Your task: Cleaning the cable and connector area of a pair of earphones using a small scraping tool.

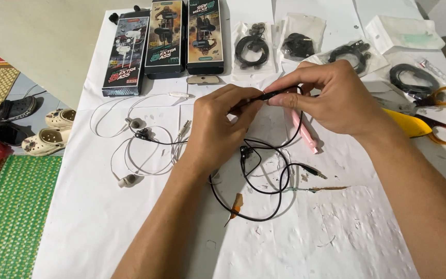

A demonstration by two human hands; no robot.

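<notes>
My left hand [218, 126] and my right hand [331, 95] meet over a white paper sheet [130, 227]. Both pinch the small inline piece [272, 95] of a black earphone cable [269, 181]. The cable hangs down in loops onto the paper, with a black earbud [244, 151] and a jack plug [316, 172] lying below my hands. A pink tool [305, 135] lies partly under my right hand. A white earphone set [135, 150] is spread out left of my left hand.
Three dark earphone boxes [163, 39] lie at the back, with several clear bags of black earphones [251, 49] beside them. Yellow-handled scissors [429, 124] rest at the right. Sandals [42, 129] and a green mat [6, 217] are on the floor to the left.
</notes>
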